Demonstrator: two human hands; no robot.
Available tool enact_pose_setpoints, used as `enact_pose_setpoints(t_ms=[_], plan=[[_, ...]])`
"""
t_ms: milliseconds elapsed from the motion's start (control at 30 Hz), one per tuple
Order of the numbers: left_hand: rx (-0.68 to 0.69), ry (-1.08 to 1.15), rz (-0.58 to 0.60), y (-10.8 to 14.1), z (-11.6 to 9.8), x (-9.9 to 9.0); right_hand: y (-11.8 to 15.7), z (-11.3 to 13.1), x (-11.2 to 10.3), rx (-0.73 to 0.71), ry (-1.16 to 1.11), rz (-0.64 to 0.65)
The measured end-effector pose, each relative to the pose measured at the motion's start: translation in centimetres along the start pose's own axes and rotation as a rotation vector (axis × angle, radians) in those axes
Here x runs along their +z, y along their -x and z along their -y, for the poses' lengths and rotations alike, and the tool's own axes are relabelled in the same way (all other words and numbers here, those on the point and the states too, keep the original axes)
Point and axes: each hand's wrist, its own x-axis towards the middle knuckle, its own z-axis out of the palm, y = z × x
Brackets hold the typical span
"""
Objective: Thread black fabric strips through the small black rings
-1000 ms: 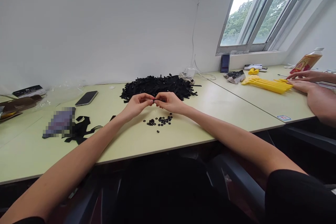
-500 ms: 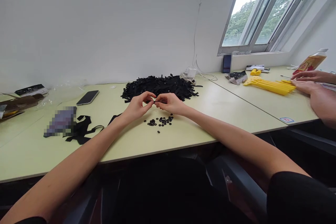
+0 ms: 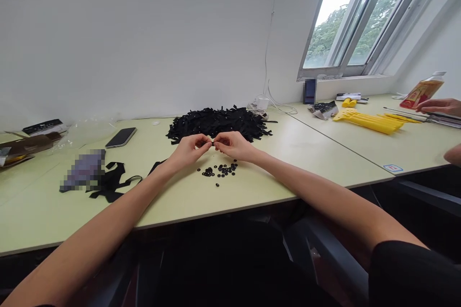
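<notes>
My left hand point(image 3: 190, 150) and my right hand point(image 3: 233, 146) meet above the table, fingertips pinched together. Between them is a small black piece point(image 3: 212, 144), mostly covered by the fingers; its kind cannot be made out. Just behind the hands lies a heap of short black fabric strips point(image 3: 223, 121), with small shiny dots on some. Nearer to me are several small round black discs point(image 3: 222, 171), some with a hole in the middle, like snap-button parts. One disc point(image 3: 217, 184) sits apart, closer to the front edge.
To the left are a phone point(image 3: 121, 137), loose black fabric pieces point(image 3: 112, 183) and clear plastic wrap point(image 3: 84, 132). A white charger with cables point(image 3: 262, 103) stands by the wall. On the right are yellow plastic pieces point(image 3: 370, 120), a drink bottle point(image 3: 422, 92) and a co-worker's hand point(image 3: 440, 106).
My hands stay pinched together, with the fingers slightly shifted. The co-worker's nearer hand has pulled back from the yellow pieces, toward the right edge; the other has moved slightly right.
</notes>
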Motion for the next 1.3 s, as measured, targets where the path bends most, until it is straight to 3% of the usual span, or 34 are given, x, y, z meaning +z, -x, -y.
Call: enact_pose_setpoints(t_ms=[100,267,367,600,833,967,1133,1300], plan=[[-0.067,-0.033,0.093,0.2,-0.2,-0.3,-0.2,-0.1,-0.3,0.0,0.068,-0.016],[-0.049,0.042,0.439,0.6,-1.3,-0.8,-0.4,-0.5,-1.0,0.016,0.141,-0.093],[-0.048,0.081,0.507,0.7,-1.7,-0.8,-0.4,-0.6,-1.0,0.022,0.159,-0.084],[-0.145,-0.028,0.39,0.5,-0.4,-0.9,-0.3,-0.4,-0.6,0.035,0.191,-0.046],[-0.014,-0.088,0.415,0.5,0.0,-0.4,-0.3,-1.2,-0.6,0.107,0.232,0.038],[-0.012,0.022,0.37,0.7,0.0,0.1,-0.3,-1.4,-0.5,0.097,0.251,0.088],[-0.031,0.058,0.209,0.5,-0.3,0.1,-0.1,-0.8,-0.5,0.094,0.176,0.131],[-0.024,0.085,0.083,0.1,0.1,-0.2,0.1,-0.5,-0.1,0.156,-0.072,0.154]])
